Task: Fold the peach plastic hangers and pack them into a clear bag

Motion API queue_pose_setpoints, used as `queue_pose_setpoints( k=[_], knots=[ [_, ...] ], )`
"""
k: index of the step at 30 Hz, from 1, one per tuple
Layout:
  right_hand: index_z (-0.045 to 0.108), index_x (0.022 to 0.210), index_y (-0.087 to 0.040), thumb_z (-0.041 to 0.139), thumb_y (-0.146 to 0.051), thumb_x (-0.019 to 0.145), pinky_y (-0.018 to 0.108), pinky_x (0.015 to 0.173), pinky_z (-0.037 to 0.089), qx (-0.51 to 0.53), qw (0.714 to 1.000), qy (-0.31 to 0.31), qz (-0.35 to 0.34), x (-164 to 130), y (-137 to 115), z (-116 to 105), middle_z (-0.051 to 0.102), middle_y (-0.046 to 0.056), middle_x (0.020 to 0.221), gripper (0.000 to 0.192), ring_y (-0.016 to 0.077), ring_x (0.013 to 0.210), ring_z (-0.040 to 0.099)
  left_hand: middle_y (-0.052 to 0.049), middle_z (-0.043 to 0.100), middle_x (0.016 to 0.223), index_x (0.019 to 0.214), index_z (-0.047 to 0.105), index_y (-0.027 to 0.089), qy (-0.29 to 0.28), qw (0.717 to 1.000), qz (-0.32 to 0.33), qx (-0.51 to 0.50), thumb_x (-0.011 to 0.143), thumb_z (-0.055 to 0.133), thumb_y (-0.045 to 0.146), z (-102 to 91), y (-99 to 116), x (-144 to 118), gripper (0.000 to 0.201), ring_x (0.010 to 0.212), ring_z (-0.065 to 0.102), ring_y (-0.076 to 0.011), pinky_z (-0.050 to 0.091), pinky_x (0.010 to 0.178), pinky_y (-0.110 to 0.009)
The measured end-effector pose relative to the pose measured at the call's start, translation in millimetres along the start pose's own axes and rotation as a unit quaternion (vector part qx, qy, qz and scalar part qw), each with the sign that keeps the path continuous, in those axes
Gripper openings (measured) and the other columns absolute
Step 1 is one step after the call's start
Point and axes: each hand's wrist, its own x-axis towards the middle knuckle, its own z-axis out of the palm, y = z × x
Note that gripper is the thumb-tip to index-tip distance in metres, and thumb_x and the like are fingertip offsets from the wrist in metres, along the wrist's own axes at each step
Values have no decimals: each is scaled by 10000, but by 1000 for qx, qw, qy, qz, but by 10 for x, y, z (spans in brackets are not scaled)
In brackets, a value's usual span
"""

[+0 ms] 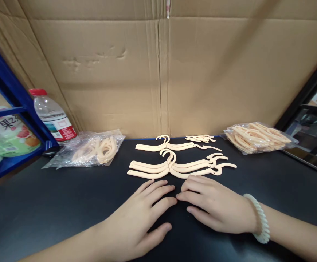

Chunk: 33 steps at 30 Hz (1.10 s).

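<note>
The loosely spread left hand (pixel 139 220) and half-curled right hand (pixel 218 205) rest empty before folding hangers (pixel 170 167), aligned toward the worktop (pixel 51 198)'s far edge, apparently for good order

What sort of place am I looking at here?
Probably a makeshift work corner: a black tabletop against cardboard, with cream-coloured hangers laid out between clear plastic bags.
</note>
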Motion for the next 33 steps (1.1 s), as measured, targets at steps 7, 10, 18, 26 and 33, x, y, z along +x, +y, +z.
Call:
queue_pose_setpoints(
  k=[7, 10, 18, 26, 33],
  knots=[
    [607, 1136, -173, 486, -153, 904, 365, 831, 438, 0, 1000, 15, 21, -20, 49, 0, 583, 71, 994, 262, 206, 911, 517, -96, 482, 1418, 1314, 498, 215, -9, 1000, -2, 11, 892, 520, 258, -13, 7, -25, 425, 1334, 397, -295, 342, 1100, -509],
    [620, 1112, -168, 480, -158, 910, 352, 799, 448, -18, 998, 38, 38, -18, 98, 5, 594, 73, 964, 246, 206, 896, 525, -87, 489, 1414, 1312, 502, 233, 1, 1000, -1, 0, 882, 535, 244, -4, 7, -35, 432, 1327, 407, -298, 354, 1093, -502],
    [651, 999, -163, 458, -145, 915, 336, 730, 454, -50, 993, 80, 72, -19, 134, 24, 622, 67, 887, 211, 202, 838, 557, -84, 493, 1414, 1317, 503, 248, 7, 1000, 0, -9, 882, 540, 250, -4, -1, -25, 436, 1323, 414, -309, 349, 1093, -512],
    [642, 970, -157, 468, -145, 912, 350, 748, 456, -59, 990, 80, 100, -14, 139, 13, 620, 63, 881, 184, 207, 832, 568, -82, 491, 1419, 1316, 504, 251, 17, 1000, 3, -16, 877, 548, 245, -10, 3, -30, 442, 1325, 415, -311, 344, 1094, -517],
    [644, 968, -159, 473, -148, 908, 354, 753, 463, -60, 989, 79, 106, -14, 137, 11, 623, 67, 890, 182, 209, 841, 567, -86, 486, 1424, 1320, 499, 246, 10, 1000, -1, -10, 878, 545, 240, -8, 6, -17, 445, 1327, 411, -317, 345, 1090, -528]
  ],
)
